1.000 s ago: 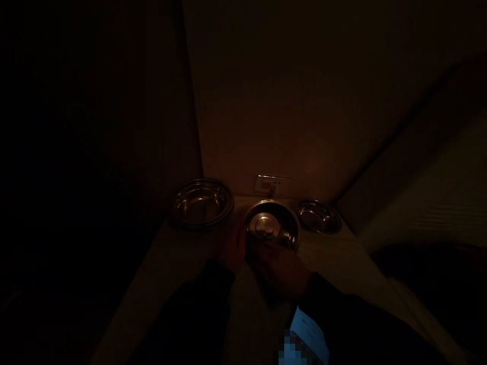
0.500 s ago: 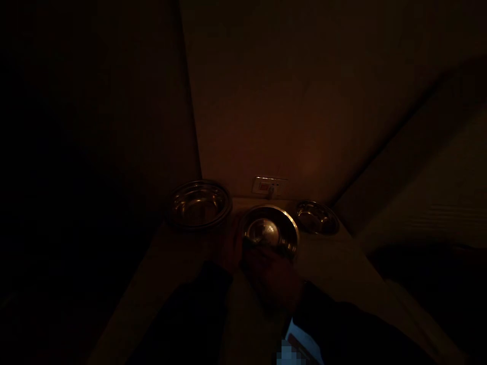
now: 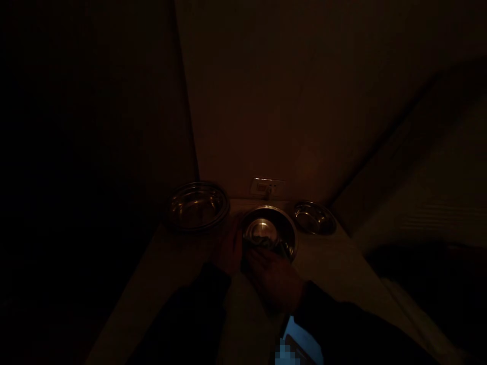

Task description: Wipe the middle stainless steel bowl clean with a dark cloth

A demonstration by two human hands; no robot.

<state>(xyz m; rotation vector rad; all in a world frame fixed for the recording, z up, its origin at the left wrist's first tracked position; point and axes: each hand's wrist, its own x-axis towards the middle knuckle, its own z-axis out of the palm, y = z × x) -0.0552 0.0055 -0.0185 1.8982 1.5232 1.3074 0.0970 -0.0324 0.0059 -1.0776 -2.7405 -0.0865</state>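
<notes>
The scene is very dark. A steel bowl (image 3: pixel 279 223) is tilted toward me over a pale counter (image 3: pixel 182 274). My left hand (image 3: pixel 230 248) grips its left rim. My right hand (image 3: pixel 272 276) covers the bowl's near edge, with its fingers reaching into the bowl. Whether the right hand holds anything is hidden in the gloom. Both arms wear dark sleeves.
A larger steel bowl (image 3: pixel 198 207), perhaps a stack, stands at the counter's back left. A smaller steel bowl (image 3: pixel 315 218) sits at the back right. A wall socket (image 3: pixel 266 186) is just behind the middle bowl. Walls close in on the left and back.
The tilted bowl stays in both hands and has shifted only slightly. My right hand has moved a little along the bowl's near rim.
</notes>
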